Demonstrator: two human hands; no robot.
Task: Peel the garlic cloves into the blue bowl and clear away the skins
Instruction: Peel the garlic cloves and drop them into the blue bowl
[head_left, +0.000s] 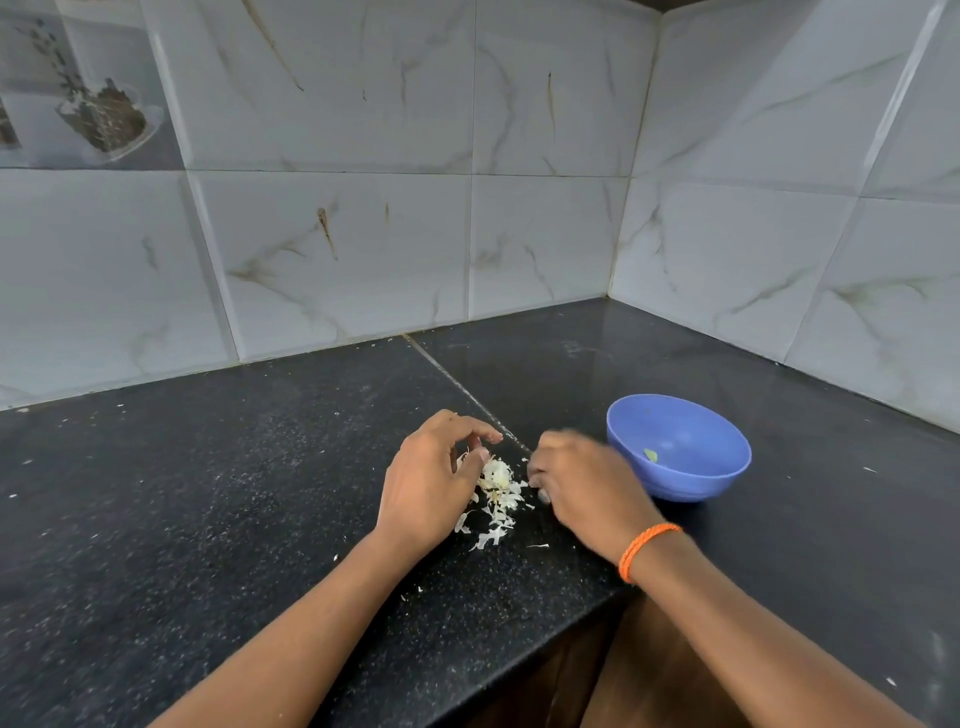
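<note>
A small heap of white garlic skins (497, 491) lies on the black counter between my two hands. My left hand (434, 483) is cupped against the heap's left side, its fingers arched above the skins and its thumb touching them. My right hand (582, 486) is just right of the heap, blurred, with fingers curled under; whether it holds anything is hidden. The blue bowl (711, 480) stands right behind my right hand, with one small greenish bit inside. No whole clove is plainly visible.
The black speckled counter (208, 493) meets tiled walls at the back and right in a corner. Its front edge runs diagonally below my right forearm. Tiny skin flecks are scattered across the surface.
</note>
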